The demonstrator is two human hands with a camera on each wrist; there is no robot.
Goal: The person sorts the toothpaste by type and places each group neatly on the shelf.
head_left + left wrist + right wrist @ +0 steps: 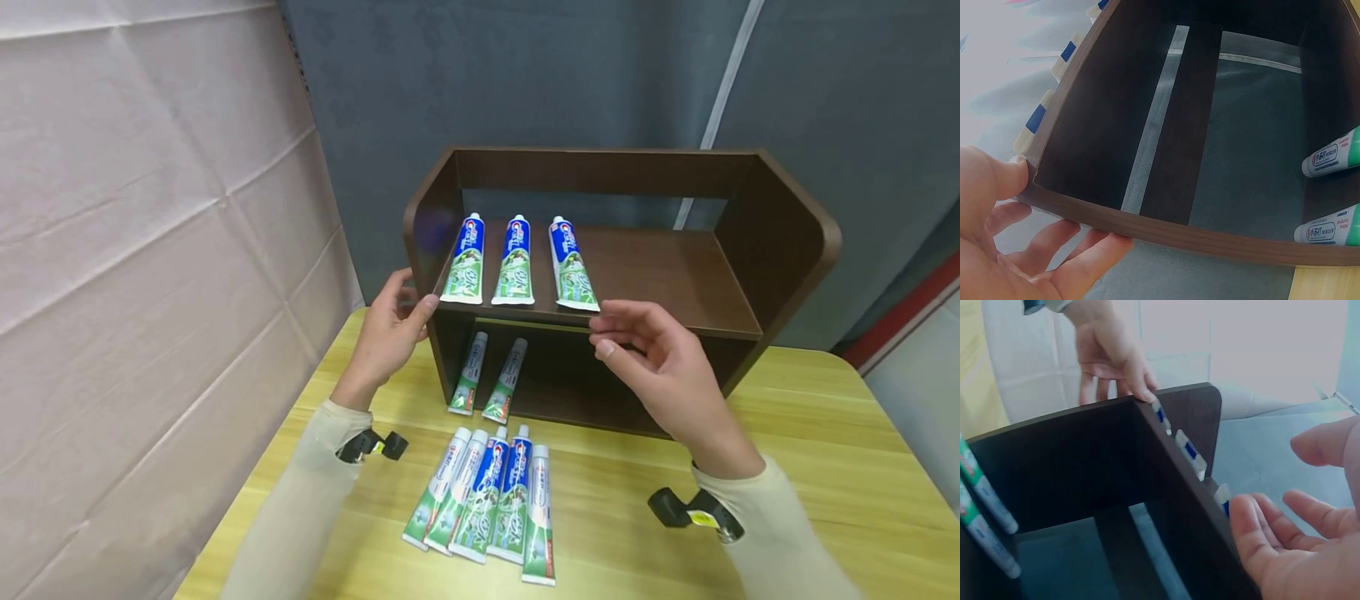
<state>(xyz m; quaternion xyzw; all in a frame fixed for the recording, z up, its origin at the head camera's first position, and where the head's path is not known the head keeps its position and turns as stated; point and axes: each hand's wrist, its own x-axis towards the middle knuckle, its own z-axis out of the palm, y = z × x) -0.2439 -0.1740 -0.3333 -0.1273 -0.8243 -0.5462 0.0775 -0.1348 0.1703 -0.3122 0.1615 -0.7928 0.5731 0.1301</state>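
My left hand (387,332) holds the left side of a dark brown two-level shelf (675,275), its thumb on the front edge and its fingers along the outer side panel. Three blue-and-green toothpaste tubes lie apart on the upper board: a left tube (463,262), a middle tube (515,265) and a right tube (572,267). Beside the flat end of the right tube, my right hand (660,367) has loosely bent fingers, thumb apart, and holds nothing. In the lower compartment lie two white-and-green toothpaste tubes (468,375) (1329,159), at its left.
Several toothpaste tubes (513,500), blue-green and white-green, lie side by side on the yellow wooden table (615,517) before the shelf. A pale cloth wall (150,250) stands at the left, a grey curtain (525,75) behind.
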